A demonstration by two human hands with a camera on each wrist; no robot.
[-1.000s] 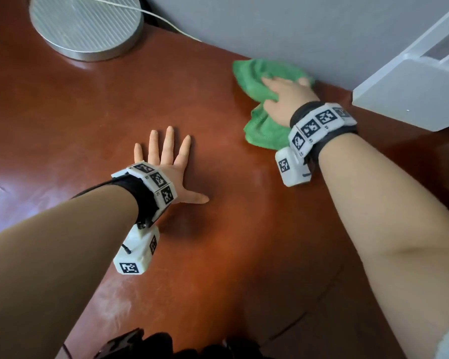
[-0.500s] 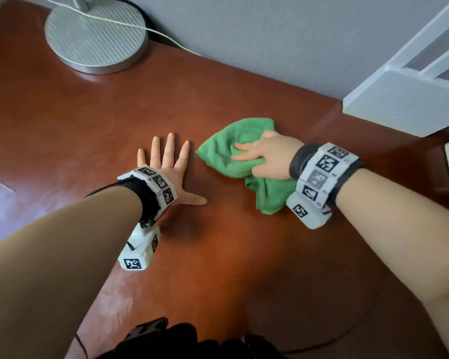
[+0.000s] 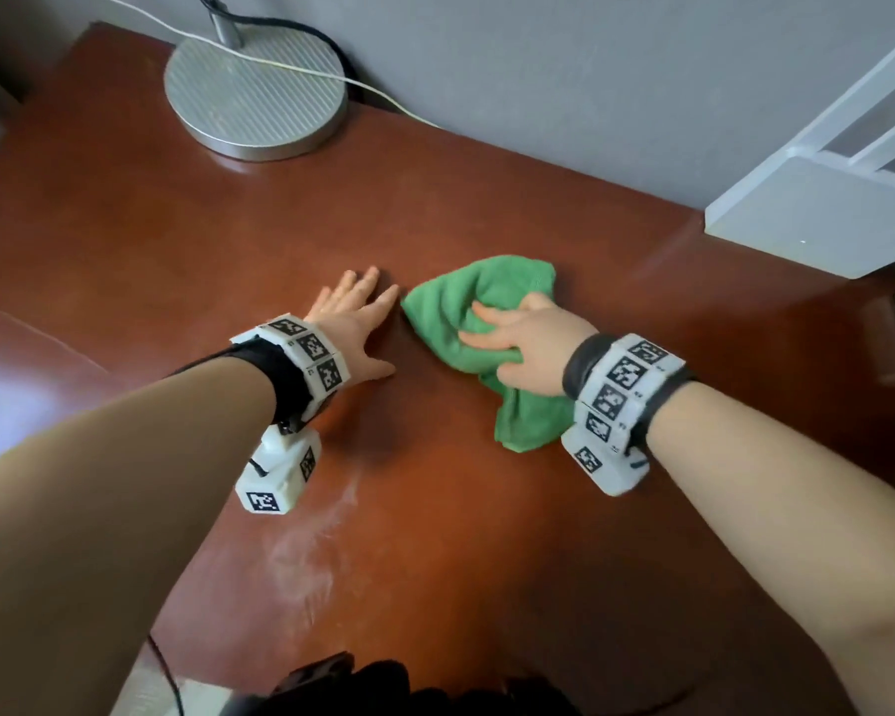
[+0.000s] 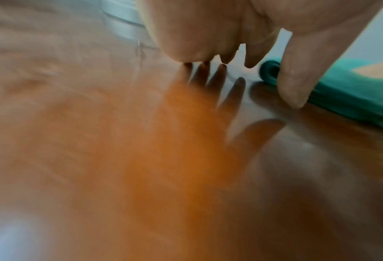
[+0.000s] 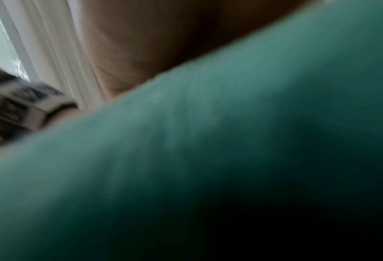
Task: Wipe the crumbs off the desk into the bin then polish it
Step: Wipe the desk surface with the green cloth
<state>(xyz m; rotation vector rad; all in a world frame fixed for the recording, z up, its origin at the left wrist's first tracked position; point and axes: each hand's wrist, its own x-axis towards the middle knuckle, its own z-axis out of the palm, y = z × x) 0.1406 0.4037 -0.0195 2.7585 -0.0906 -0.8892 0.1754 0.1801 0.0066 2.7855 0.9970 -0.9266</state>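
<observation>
My left hand (image 3: 355, 323) lies flat on the red-brown desk (image 3: 487, 534), fingers straight and spread, holding nothing. Just right of it, my right hand (image 3: 518, 338) presses down on a bunched green cloth (image 3: 445, 307) with its fingers spread over the fabric; a tail of the cloth trails under the wrist. In the left wrist view the left hand's fingers (image 4: 251, 58) touch the desk, with the green cloth (image 4: 342, 98) close behind the thumb. The green cloth (image 5: 208, 159) fills the blurred right wrist view. No bin is in view.
A round metal lamp base (image 3: 254, 90) with a white cable stands at the back left by the grey wall. A white shelf unit (image 3: 807, 209) sits at the back right. A pale dusty smear (image 3: 311, 550) marks the desk near the front. Black gear (image 3: 332, 679) lies at the near edge.
My right hand has dragged the green cloth from the back wall toward me and leftward, stopping beside the left hand. The left hand has stayed flat in place.
</observation>
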